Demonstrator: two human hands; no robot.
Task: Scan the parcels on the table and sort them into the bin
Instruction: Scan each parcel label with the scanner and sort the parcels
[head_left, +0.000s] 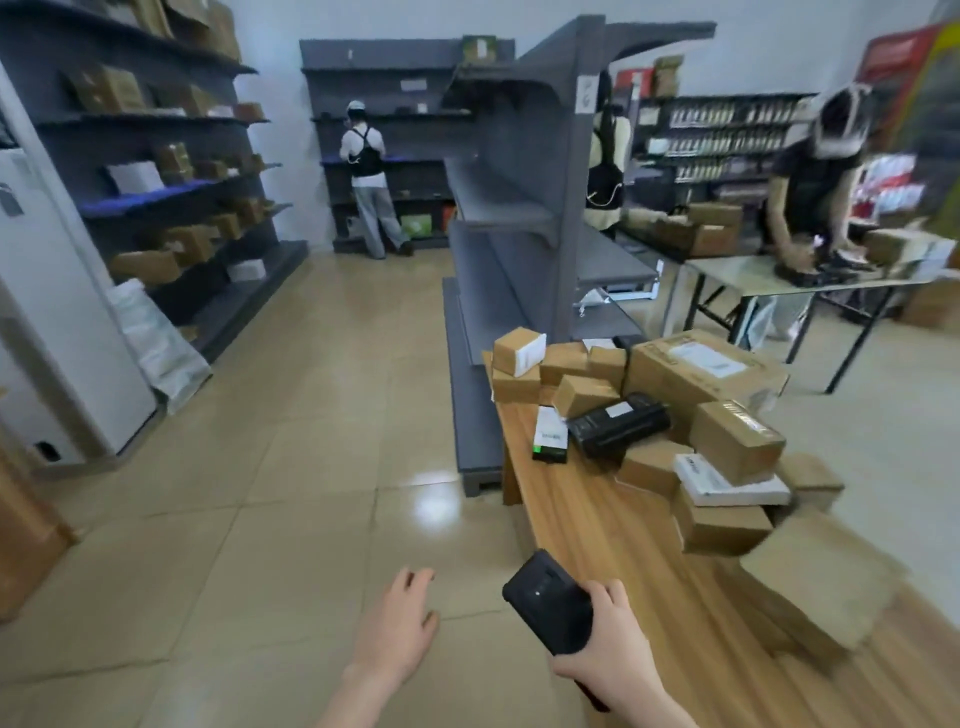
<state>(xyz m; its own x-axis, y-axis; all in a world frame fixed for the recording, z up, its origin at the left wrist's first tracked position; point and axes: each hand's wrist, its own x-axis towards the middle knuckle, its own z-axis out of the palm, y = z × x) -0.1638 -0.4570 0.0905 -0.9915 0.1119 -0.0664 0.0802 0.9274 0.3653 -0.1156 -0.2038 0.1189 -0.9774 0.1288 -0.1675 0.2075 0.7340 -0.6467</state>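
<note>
A wooden table on the right carries a heap of parcels: several small brown boxes, a large brown carton, a black wrapped parcel and a white flat parcel. My right hand grips a black handheld scanner over the table's near left edge. My left hand hangs over the floor to the left of the scanner, fingers apart and holding nothing. No bin is in view.
An empty grey shelf unit stands just behind the table. Stocked shelves line the left wall. One person stands at the far shelves, another works at a folding table on the right. Tiled floor stretches left.
</note>
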